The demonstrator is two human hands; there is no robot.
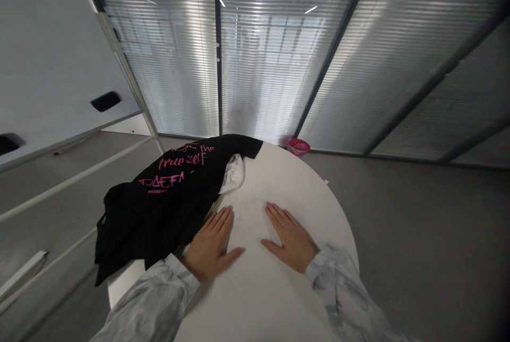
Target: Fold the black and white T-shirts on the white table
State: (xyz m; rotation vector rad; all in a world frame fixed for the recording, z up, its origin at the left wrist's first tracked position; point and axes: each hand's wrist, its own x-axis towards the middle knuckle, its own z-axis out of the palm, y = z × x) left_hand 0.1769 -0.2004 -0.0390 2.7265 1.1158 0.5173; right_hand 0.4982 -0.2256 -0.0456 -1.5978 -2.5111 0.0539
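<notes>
Palm down on the white table (255,289), my left hand (212,246) lies flat, its thumb spread from the fingers. Its outer side is right by a black garment (171,214) with pink lettering; I cannot tell whether they touch. My right hand (290,237) also rests flat on the tabletop, thumb apart, holding nothing. The garment is spread loosely over the table's left side and hangs past its edge. A piece of white material (233,173) shows from under the garment's right side; its kind is unclear.
Beyond the table's rounded far edge, a pink-red basket (298,146) stands on the grey floor (418,225). Glass panels with blinds (271,66) form the wall behind. At left are a large white panel (51,55) and pale metal bars (75,180).
</notes>
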